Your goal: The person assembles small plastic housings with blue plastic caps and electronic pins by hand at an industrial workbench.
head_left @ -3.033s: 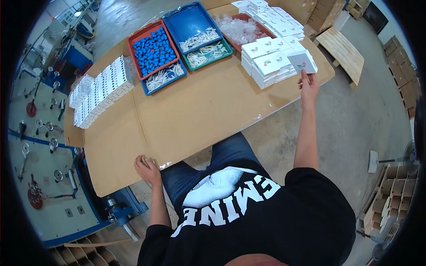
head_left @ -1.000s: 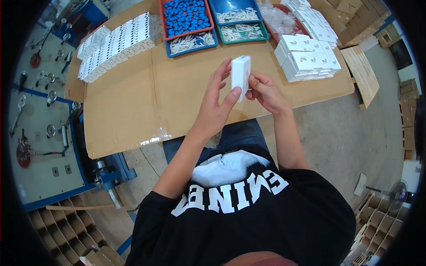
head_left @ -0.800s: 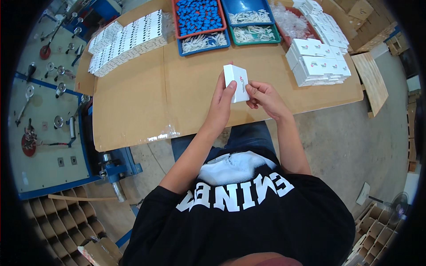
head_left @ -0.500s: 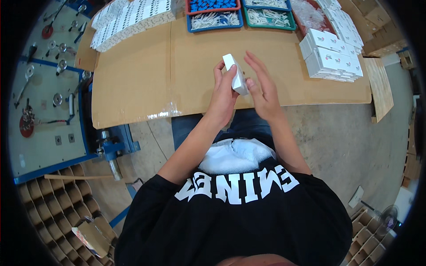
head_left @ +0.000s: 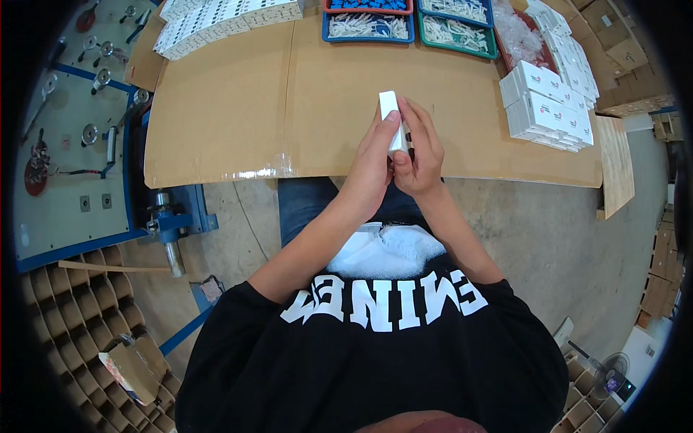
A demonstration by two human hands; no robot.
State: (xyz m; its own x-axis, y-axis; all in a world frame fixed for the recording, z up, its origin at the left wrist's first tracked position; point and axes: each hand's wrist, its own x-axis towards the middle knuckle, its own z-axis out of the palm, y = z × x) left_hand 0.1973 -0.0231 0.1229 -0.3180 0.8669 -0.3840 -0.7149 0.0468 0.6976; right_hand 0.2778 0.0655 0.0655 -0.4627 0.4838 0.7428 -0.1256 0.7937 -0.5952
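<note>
A small white box [head_left: 389,103] is held upright between my hands above the near edge of the cardboard-covered table. My left hand [head_left: 370,159] is closed around its left side, with the thumb lying along the face toward me. Against the right side, my right hand [head_left: 423,155] is cupped, fingers pressed together and thumb near the box's lower end. Dark marks show on the box beside the right fingers. The far side of the box and the left fingertips are hidden.
Stacked white boxes [head_left: 552,108] stand at the table's right, and rows of white boxes [head_left: 224,27] at the far left. Blue tray [head_left: 368,38] and green tray [head_left: 462,49] hold small white parts. A blue-edged workbench [head_left: 79,180] is at left, partitioned cardboard [head_left: 86,325] below it.
My right hand has moved in from beside the box and closed against its right side. The box is turned more upright, and the whole view has shifted slightly.
</note>
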